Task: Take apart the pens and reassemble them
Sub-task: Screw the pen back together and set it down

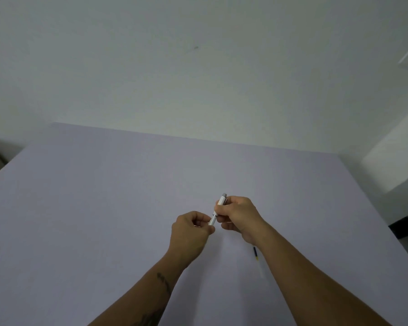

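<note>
Nearest, a thin refill (257,261) with a dark tip lay flat on the smooth lavender table (92,208), just left of the right forearm. Farther, 2 hands held 1 slim white pen (218,209) above it: left hand (191,231) pinching its near end, right hand (239,214) gripping its barrel. Bare tabletop stretched wide around.

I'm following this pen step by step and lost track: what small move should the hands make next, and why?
Probably pull the two halves apart. The right hand grips the white pen by its upper barrel, the left hand pinches its lower end, and a seam shows between them. A refill already lies on the table, so whether this is dismantling or reassembly stays unclear.
</note>
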The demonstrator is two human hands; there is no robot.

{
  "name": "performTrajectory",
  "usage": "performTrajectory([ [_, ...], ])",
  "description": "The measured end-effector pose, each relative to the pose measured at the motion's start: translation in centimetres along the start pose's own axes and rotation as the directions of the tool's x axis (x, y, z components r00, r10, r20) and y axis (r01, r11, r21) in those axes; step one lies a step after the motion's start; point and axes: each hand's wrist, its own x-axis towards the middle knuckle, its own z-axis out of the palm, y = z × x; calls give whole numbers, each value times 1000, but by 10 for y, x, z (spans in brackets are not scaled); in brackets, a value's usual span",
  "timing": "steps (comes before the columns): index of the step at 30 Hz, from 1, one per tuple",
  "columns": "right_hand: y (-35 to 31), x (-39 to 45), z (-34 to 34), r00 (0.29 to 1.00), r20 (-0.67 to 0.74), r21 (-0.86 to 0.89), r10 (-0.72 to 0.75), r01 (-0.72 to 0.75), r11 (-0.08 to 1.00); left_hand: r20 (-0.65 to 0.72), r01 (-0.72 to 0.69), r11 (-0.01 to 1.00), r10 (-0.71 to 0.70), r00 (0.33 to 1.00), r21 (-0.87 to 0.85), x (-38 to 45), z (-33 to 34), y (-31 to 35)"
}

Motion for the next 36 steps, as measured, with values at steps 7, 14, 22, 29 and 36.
performTrajectory([
  [7, 15, 8, 0, 987, -89, 18, 137, -136, 991, 23, -114, 993, 113, 993, 44, 2, 7, -22],
  [14, 54, 21, -4, 974, -178, -113, 140, -162, 980, 122, -297, 690, 291, 949, 660, 29, 0, -75],
  [22, 91, 30, -4, 970, -239, -568, 33, -167, 806, 173, -249, 394, 220, 960, 885, 54, -11, -128],
  [29, 120, 45, 7, 975, -218, -698, -51, -119, 706, 172, -254, 415, 226, 959, 874, 54, -12, -144],
  [36, 124, 47, 11, 962, -259, -707, -88, -127, 695, 190, -272, 418, 227, 955, 867, 56, -15, -148],
])
